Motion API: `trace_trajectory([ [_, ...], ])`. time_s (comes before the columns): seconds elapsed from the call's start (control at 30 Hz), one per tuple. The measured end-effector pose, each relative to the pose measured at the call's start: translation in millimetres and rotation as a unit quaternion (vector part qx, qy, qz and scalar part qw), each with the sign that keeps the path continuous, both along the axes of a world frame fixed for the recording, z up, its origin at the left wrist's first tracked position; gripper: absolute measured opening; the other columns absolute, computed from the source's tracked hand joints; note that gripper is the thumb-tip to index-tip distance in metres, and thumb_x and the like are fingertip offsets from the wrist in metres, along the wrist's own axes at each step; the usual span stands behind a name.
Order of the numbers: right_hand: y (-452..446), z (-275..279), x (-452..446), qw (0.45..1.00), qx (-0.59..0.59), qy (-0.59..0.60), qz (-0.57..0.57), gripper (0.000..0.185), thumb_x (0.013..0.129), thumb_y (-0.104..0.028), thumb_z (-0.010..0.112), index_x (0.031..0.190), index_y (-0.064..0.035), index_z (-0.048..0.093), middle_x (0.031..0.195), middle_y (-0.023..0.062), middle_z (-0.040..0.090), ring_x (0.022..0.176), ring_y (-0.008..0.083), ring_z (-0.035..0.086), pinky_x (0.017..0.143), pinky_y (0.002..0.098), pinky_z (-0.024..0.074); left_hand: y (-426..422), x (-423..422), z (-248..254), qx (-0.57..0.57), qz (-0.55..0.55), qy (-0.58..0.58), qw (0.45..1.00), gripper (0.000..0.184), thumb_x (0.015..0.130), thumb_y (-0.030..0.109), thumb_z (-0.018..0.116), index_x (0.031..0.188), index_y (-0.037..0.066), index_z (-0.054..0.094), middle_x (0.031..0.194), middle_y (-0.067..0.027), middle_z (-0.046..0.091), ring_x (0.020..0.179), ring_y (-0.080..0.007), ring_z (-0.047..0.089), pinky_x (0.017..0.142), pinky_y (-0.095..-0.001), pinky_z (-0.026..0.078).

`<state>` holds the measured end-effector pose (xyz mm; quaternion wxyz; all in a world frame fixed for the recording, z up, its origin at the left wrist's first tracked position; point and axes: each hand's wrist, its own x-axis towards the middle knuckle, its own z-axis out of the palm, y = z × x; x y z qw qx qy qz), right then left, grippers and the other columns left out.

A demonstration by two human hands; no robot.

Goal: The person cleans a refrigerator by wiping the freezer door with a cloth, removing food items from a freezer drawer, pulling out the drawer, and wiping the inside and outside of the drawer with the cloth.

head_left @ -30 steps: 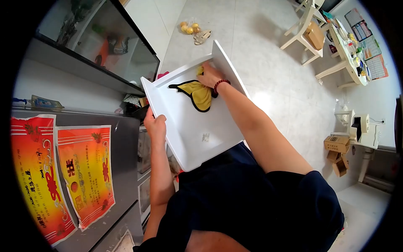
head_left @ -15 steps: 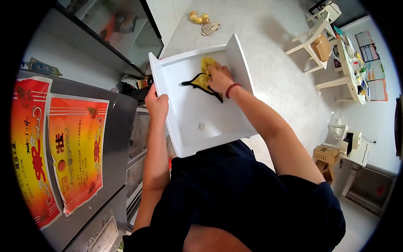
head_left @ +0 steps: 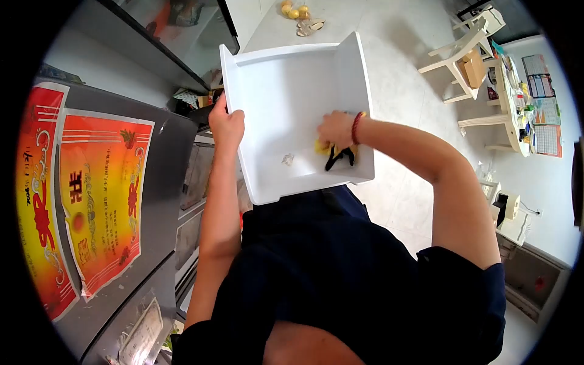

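Note:
A white plastic fridge drawer (head_left: 283, 85) is held up in front of my body, its inside facing me. My left hand (head_left: 227, 126) is closed around its left side wall, thumb on the near side. Inside the drawer, my right hand (head_left: 338, 129), with a red bead bracelet at the wrist, presses a yellow cloth with black edging (head_left: 339, 159) near the right wall. The cloth is bunched and mostly covered by the fingers. A small pale smudge (head_left: 288, 159) shows on the drawer's bottom, left of the cloth.
A grey fridge door (head_left: 164, 140) with red and yellow certificates (head_left: 103, 201) stands at left. White chairs (head_left: 456, 61) and a cluttered table (head_left: 508, 109) are at right. Sandals (head_left: 310, 27) and yellow fruit (head_left: 294, 12) lie on the floor ahead.
My right hand has moved the cloth from the drawer's upper middle down and right, towards its near right corner. My left hand keeps its hold; the drawer has shifted slightly up in view.

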<state>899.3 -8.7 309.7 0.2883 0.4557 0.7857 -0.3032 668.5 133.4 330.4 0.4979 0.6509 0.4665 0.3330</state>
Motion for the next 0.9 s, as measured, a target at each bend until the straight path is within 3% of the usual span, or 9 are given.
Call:
trace_trajectory([
  [0.1, 20.0, 27.7, -7.5, 0.979, 0.151, 0.047, -0.131, 0.021, 0.076, -0.013, 0.062, 0.094, -0.0214, 0.068, 0.108, 0.0052, 0.061, 0.104, 0.0306, 0.056, 0.083, 0.0445, 0.0484, 7.6, 0.9, 1.0, 0.002, -0.004, -0.026, 1.0, 0.054, 0.071, -0.005, 0.046, 0.123, 0.002, 0.061, 0.098, -0.0095, 0.07, 0.082, -0.0139, 0.063, 0.075, -0.0243, 0.048],
  [0.2, 41.4, -6.7, -55.8, 0.882, 0.333, 0.278, -0.185, 0.031, 0.074, -0.015, 0.063, 0.105, -0.0177, 0.065, 0.111, 0.0037, 0.06, 0.103, 0.0307, 0.056, 0.084, 0.0445, 0.0474, 5.9, 8.5, 5.5, 0.027, -0.02, -0.069, 0.997, 0.055, 0.07, -0.005, 0.046, 0.123, 0.002, 0.061, 0.097, -0.0084, 0.07, 0.082, -0.0137, 0.063, 0.075, -0.0245, 0.048],
  [0.27, 39.6, -17.7, -91.5, 0.908, 0.268, 0.275, -0.167, 0.025, 0.077, -0.02, 0.064, 0.102, -0.0208, 0.065, 0.111, 0.0016, 0.059, 0.103, 0.0285, 0.056, 0.083, 0.0451, 0.0478, 5.9, 12.5, 14.4, 0.081, -0.035, -0.03, 0.996, 0.056, 0.07, -0.005, 0.047, 0.125, 0.001, 0.059, 0.1, -0.0091, 0.07, 0.084, -0.0135, 0.063, 0.076, -0.0246, 0.048],
  [0.33, 16.6, -31.5, -101.0, 0.895, 0.325, 0.286, -0.112, 0.023, 0.078, -0.023, 0.065, 0.101, -0.0224, 0.065, 0.112, 0.0029, 0.058, 0.1, 0.0281, 0.057, 0.08, 0.0449, 0.0491, 5.0, 17.3, 28.5, 0.111, -0.045, 0.011, 0.993, 0.057, 0.07, -0.005, 0.049, 0.126, 0.0, 0.059, 0.101, -0.0074, 0.069, 0.086, -0.0109, 0.062, 0.077, -0.0239, 0.048],
  [0.5, -7.5, -5.4, -31.5, 0.971, 0.113, 0.148, -0.151, 0.026, 0.076, -0.022, 0.067, 0.102, -0.0197, 0.067, 0.112, 0.0085, 0.057, 0.101, 0.0305, 0.06, 0.085, 0.0432, 0.0504, -2.3, 20.7, 38.6, 0.075, -0.035, -0.01, 0.997, 0.059, 0.071, -0.005, 0.048, 0.129, 0.0, 0.057, 0.101, -0.0069, 0.069, 0.084, -0.0095, 0.061, 0.076, -0.0218, 0.048],
  [0.57, -3.1, 19.0, 2.9, 0.962, 0.127, 0.113, -0.213, 0.03, 0.075, -0.022, 0.066, 0.105, -0.0184, 0.067, 0.111, 0.0112, 0.057, 0.1, 0.0307, 0.061, 0.083, 0.042, 0.0508, 1.9, 24.1, 53.1, 0.099, -0.045, -0.025, 0.994, 0.06, 0.071, -0.005, 0.048, 0.129, 0.001, 0.058, 0.101, -0.0117, 0.07, 0.08, -0.0124, 0.063, 0.073, -0.0238, 0.049],
  [0.67, 16.1, 62.4, 39.6, 0.87, 0.287, 0.191, -0.352, 0.041, 0.074, -0.023, 0.068, 0.112, -0.0065, 0.063, 0.106, 0.0159, 0.059, 0.097, 0.032, 0.06, 0.085, 0.0383, 0.0498, 14.8, 25.2, 69.1, 0.118, -0.062, -0.028, 0.991, 0.06, 0.07, -0.006, 0.047, 0.128, 0.002, 0.059, 0.1, -0.0122, 0.071, 0.076, -0.0119, 0.062, 0.067, -0.0232, 0.048],
  [0.73, 26.1, 98.5, 46.4, 0.801, 0.301, 0.273, -0.44, 0.044, 0.08, -0.027, 0.072, 0.115, -0.0037, 0.06, 0.113, 0.0184, 0.06, 0.1, 0.0296, 0.061, 0.086, 0.0352, 0.0491, 22.0, 27.3, 85.2, 0.111, -0.082, -0.023, 0.99, 0.06, 0.07, -0.006, 0.047, 0.128, 0.002, 0.059, 0.099, -0.0108, 0.07, 0.075, -0.0111, 0.062, 0.066, -0.0225, 0.048],
  [0.9, 24.6, 85.9, 46.6, 0.882, 0.302, 0.138, -0.335, 0.043, 0.084, -0.033, 0.068, 0.119, -0.0085, 0.058, 0.114, 0.0132, 0.061, 0.098, 0.0314, 0.062, 0.084, 0.0372, 0.0501, 61.7, 31.2, 94.2, 0.079, -0.152, 0.032, 0.985, 0.061, 0.069, -0.006, 0.048, 0.129, 0.004, 0.059, 0.099, -0.0088, 0.069, 0.084, -0.0121, 0.062, 0.075, -0.0239, 0.048],
])
